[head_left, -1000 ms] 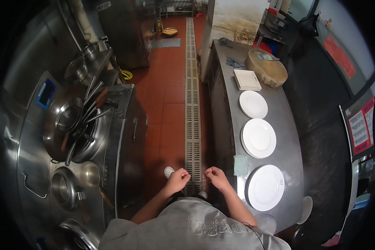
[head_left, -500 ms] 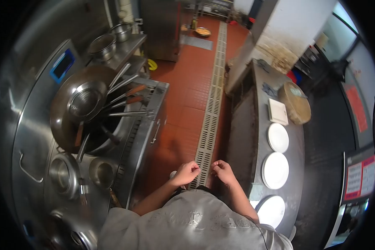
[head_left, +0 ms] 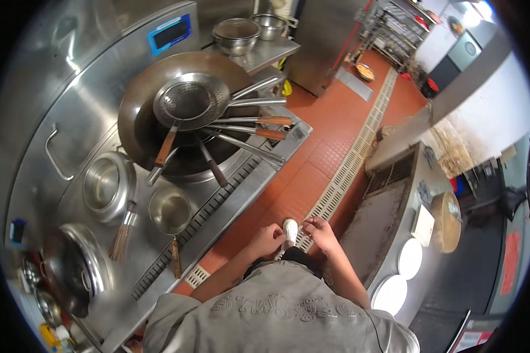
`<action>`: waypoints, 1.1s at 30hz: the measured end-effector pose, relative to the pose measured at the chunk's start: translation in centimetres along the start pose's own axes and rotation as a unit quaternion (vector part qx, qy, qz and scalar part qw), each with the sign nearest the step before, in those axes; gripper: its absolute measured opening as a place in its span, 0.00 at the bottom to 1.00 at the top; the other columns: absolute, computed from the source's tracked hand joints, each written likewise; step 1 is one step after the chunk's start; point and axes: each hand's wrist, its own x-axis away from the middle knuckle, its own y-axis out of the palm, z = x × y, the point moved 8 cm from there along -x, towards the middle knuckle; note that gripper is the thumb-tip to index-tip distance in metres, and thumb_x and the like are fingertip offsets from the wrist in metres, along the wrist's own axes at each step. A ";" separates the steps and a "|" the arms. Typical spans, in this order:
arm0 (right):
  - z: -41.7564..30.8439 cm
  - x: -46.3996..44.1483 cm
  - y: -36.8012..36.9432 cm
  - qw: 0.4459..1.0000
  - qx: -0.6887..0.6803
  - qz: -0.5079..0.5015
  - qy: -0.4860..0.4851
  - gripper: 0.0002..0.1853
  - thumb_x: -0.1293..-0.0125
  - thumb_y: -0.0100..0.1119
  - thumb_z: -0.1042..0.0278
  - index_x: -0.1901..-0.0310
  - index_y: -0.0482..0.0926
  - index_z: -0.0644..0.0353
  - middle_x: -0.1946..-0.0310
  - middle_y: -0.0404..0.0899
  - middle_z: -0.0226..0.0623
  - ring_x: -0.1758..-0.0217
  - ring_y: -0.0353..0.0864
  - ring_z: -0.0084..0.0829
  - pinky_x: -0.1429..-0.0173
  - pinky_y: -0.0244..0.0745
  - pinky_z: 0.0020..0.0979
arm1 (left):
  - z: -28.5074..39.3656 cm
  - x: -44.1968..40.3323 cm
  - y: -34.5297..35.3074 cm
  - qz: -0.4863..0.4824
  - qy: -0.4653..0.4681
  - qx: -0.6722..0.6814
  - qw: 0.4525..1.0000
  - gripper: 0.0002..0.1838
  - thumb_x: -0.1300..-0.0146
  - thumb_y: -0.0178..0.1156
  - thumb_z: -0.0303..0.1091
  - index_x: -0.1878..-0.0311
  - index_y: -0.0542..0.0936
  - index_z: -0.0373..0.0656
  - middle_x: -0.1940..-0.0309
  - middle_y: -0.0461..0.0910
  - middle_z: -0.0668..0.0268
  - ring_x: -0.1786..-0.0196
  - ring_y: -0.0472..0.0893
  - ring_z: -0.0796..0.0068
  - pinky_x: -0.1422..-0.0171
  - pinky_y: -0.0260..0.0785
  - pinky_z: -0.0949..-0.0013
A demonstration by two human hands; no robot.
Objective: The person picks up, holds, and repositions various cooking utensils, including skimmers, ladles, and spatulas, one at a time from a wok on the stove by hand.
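Note:
In front of my grey shirt, my left hand (head_left: 268, 239) hangs with its fingers curled in; nothing shows in it. My right hand (head_left: 318, 232) is also closed, thumb against the bent fingers, and I see nothing in its grip. Both are in the air above the floor drain, apart from each other. Between them, lower down, a white shoe (head_left: 290, 230) shows. Neither hand touches the stove counter (head_left: 241, 194) on the left or the plates on the right.
A large wok (head_left: 136, 112) holds strainers (head_left: 185, 100) and several ladles, handles outward. Beside it are a pot (head_left: 103, 185), a saucepan (head_left: 171, 210) and a bamboo brush (head_left: 121, 240). At right, white plates (head_left: 390, 294) line a counter near a round block (head_left: 446, 222). A slotted drain (head_left: 353, 170) crosses the red floor.
My view has turned left toward the stove, so the wok and counter sit further right in view. Both hands stay curled before me. The white shoe has come into plain sight.

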 end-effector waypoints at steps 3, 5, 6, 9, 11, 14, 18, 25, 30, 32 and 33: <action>-0.6 -2.6 1.6 0.998 0.036 -0.049 -0.005 0.08 0.30 0.58 0.69 0.58 0.80 0.66 0.68 0.82 0.32 0.67 0.79 0.22 0.61 0.74 0.25 | -1.2 0.1 -1.5 0.034 -0.033 0.014 0.999 0.13 0.38 0.65 0.38 0.59 0.81 0.36 0.67 0.85 0.59 0.63 0.84 0.68 0.56 0.76 0.65; -1.2 -4.6 2.6 0.995 0.050 -0.086 -0.029 0.11 0.30 0.58 0.65 0.58 0.81 0.67 0.69 0.82 0.32 0.68 0.79 0.23 0.61 0.74 0.25 | -1.7 -0.1 -2.4 0.057 -0.051 0.019 0.997 0.13 0.38 0.65 0.38 0.59 0.81 0.37 0.66 0.85 0.59 0.63 0.84 0.68 0.56 0.76 0.65; -1.8 -5.3 3.1 0.992 0.063 -0.109 -0.025 0.11 0.30 0.58 0.66 0.57 0.80 0.67 0.67 0.83 0.33 0.66 0.79 0.23 0.60 0.74 0.25 | -1.8 -0.2 -2.8 0.069 -0.059 0.018 0.996 0.13 0.38 0.65 0.38 0.58 0.81 0.37 0.65 0.85 0.59 0.63 0.84 0.67 0.56 0.76 0.65; -4.7 -7.2 3.8 0.982 0.115 -0.152 -0.014 0.11 0.29 0.56 0.65 0.54 0.79 0.65 0.66 0.83 0.34 0.64 0.80 0.23 0.59 0.74 0.25 | -1.0 -1.1 -4.1 0.105 -0.075 0.012 0.992 0.14 0.37 0.65 0.39 0.58 0.81 0.37 0.65 0.85 0.59 0.62 0.84 0.66 0.55 0.76 0.64; -5.5 -9.7 4.0 0.977 0.109 -0.180 -0.027 0.11 0.29 0.56 0.65 0.55 0.79 0.64 0.67 0.82 0.34 0.64 0.80 0.23 0.60 0.74 0.26 | -0.8 -2.3 -4.3 0.125 -0.085 0.011 0.988 0.14 0.37 0.65 0.39 0.57 0.81 0.37 0.64 0.85 0.59 0.61 0.85 0.65 0.55 0.76 0.63; -6.7 -13.6 3.7 0.969 0.115 -0.213 -0.044 0.10 0.31 0.59 0.65 0.59 0.79 0.65 0.68 0.82 0.34 0.66 0.81 0.24 0.60 0.75 0.27 | -0.9 -4.9 -4.6 0.145 -0.110 0.012 0.983 0.14 0.37 0.64 0.39 0.57 0.81 0.37 0.64 0.85 0.57 0.60 0.85 0.61 0.54 0.76 0.61; -8.5 -17.6 2.6 0.965 0.084 -0.247 -0.039 0.11 0.33 0.61 0.67 0.62 0.79 0.69 0.69 0.82 0.35 0.66 0.82 0.26 0.60 0.77 0.27 | -0.3 -8.6 -4.1 0.157 -0.136 0.011 0.978 0.15 0.38 0.64 0.39 0.57 0.80 0.35 0.63 0.85 0.53 0.58 0.85 0.55 0.52 0.76 0.59; -10.0 -21.9 0.2 0.947 0.102 -0.306 0.002 0.10 0.33 0.62 0.65 0.62 0.79 0.66 0.71 0.81 0.31 0.70 0.78 0.21 0.66 0.72 0.24 | 1.8 -12.8 -2.3 0.179 -0.158 0.002 0.971 0.18 0.38 0.63 0.42 0.56 0.80 0.35 0.61 0.85 0.53 0.57 0.85 0.56 0.51 0.75 0.59; -9.9 -24.0 -0.8 0.935 0.123 -0.332 0.010 0.10 0.33 0.61 0.66 0.62 0.80 0.65 0.72 0.80 0.30 0.71 0.77 0.20 0.70 0.69 0.23 | 3.4 -13.4 -1.7 0.197 -0.199 0.030 0.959 0.19 0.37 0.62 0.42 0.56 0.79 0.34 0.62 0.85 0.54 0.58 0.85 0.60 0.52 0.75 0.61; -9.8 -24.6 -0.9 0.930 0.128 -0.345 0.027 0.10 0.33 0.60 0.65 0.62 0.80 0.65 0.72 0.80 0.30 0.72 0.77 0.19 0.71 0.68 0.22 | 3.6 -13.4 -1.7 0.198 -0.213 0.045 0.956 0.18 0.36 0.61 0.42 0.56 0.79 0.33 0.63 0.85 0.55 0.59 0.85 0.63 0.53 0.75 0.63; -9.7 -24.7 -0.9 0.926 0.129 -0.353 0.043 0.10 0.33 0.60 0.65 0.62 0.80 0.65 0.73 0.80 0.30 0.72 0.77 0.19 0.72 0.68 0.22 | 3.7 -13.4 -1.6 0.197 -0.217 0.058 0.954 0.18 0.36 0.61 0.42 0.56 0.78 0.34 0.64 0.85 0.56 0.60 0.85 0.64 0.54 0.75 0.64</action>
